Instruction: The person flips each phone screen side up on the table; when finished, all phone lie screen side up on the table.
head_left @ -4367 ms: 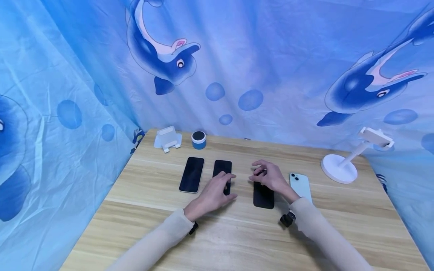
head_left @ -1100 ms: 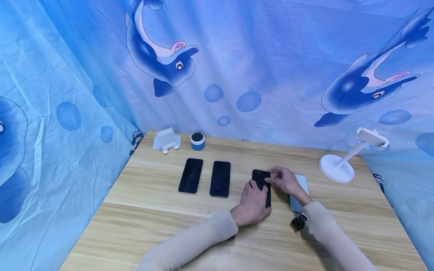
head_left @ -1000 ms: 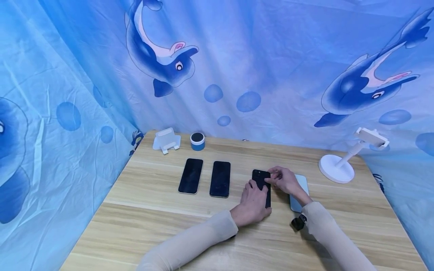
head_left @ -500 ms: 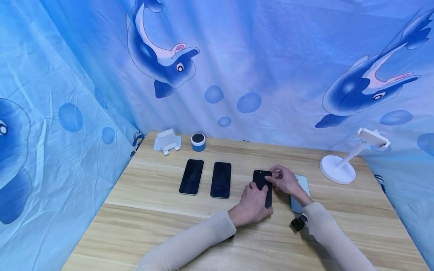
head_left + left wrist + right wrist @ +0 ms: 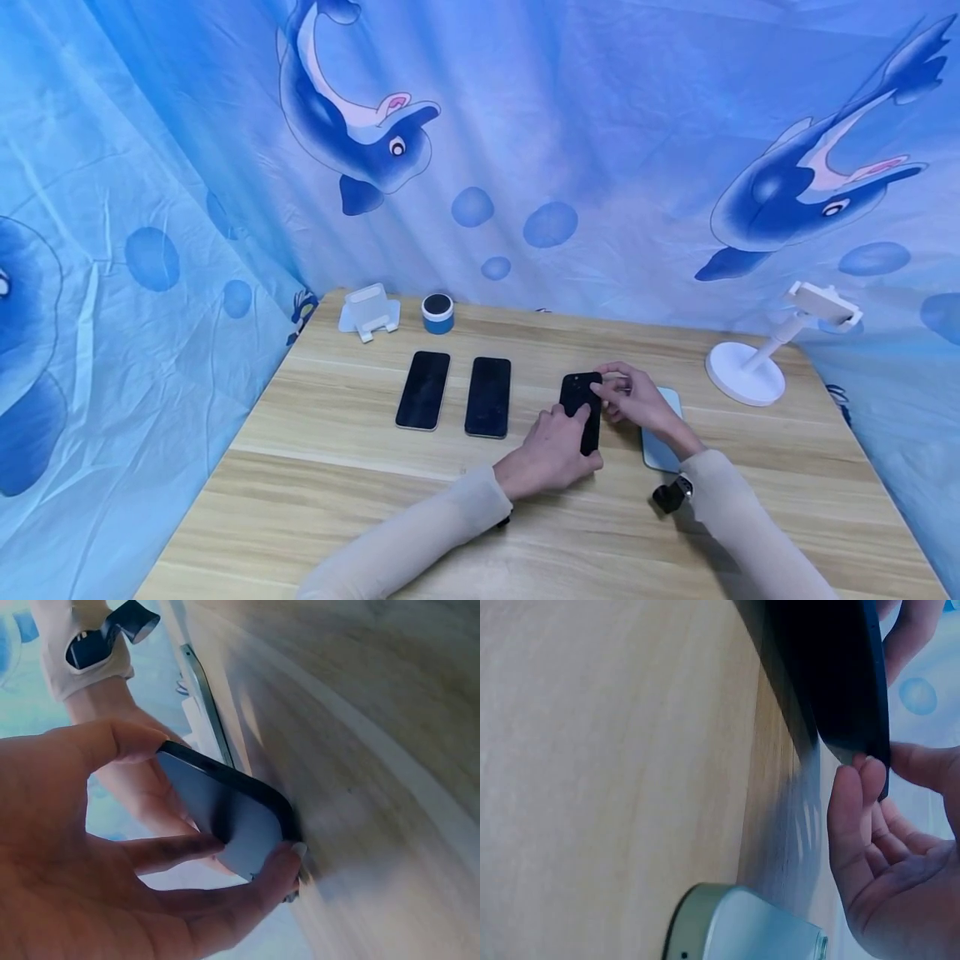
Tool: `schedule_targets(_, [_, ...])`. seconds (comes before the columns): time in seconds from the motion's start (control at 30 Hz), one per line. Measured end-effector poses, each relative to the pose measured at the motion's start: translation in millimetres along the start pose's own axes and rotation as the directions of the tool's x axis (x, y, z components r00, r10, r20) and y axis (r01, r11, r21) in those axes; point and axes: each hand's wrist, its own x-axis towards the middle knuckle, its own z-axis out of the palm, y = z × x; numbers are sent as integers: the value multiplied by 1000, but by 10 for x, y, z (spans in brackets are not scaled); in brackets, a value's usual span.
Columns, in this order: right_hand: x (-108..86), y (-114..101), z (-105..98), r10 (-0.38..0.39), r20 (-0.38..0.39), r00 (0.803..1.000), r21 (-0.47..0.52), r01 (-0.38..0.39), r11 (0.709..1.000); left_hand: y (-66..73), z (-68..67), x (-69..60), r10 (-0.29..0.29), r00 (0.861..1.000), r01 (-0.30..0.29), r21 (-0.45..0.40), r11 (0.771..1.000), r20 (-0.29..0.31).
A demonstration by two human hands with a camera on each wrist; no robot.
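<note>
A black phone (image 5: 576, 390), its camera side up, is tilted with its far end raised off the table. My left hand (image 5: 551, 450) grips its near part by the edges, one finger lying on its back. In the left wrist view that hand (image 5: 142, 877) has thumb and fingers around the phone (image 5: 240, 832). My right hand (image 5: 641, 404) pinches the far right corner; in the right wrist view its thumb and fingertips (image 5: 859, 776) hold the dark phone (image 5: 840, 682) from both faces. A pale green phone (image 5: 660, 450) lies under my right wrist, partly hidden.
Two dark phones (image 5: 423, 390) (image 5: 488, 397) lie screen up to the left. At the back left stand a white phone stand (image 5: 371, 310) and a small blue-and-white round item (image 5: 438, 313). A white round-based holder (image 5: 746, 373) stands at the right. A dolphin-print curtain (image 5: 525, 150) surrounds the table.
My left hand has left the second phone and moved right to the black phone, which was turned from screen up to camera side up. Since half a second ago its far end has risen.
</note>
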Motion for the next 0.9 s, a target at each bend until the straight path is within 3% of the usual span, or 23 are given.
schedule_targets(0.37, [-27, -5, -38, -43, 44, 998, 95, 39, 995, -146, -92, -9, 91, 996, -92, -116, 989, -8])
schedule_targets(0.6, [-38, -12, -51, -83, 71, 994, 121, 74, 990, -222, -115, -14, 104, 994, -106, -226, 968, -19])
schedule_targets(0.9, [-27, -15, -3, -140, 99, 985, 134, 126, 983, -291, -142, -36, 103, 994, -105, -272, 957, -21])
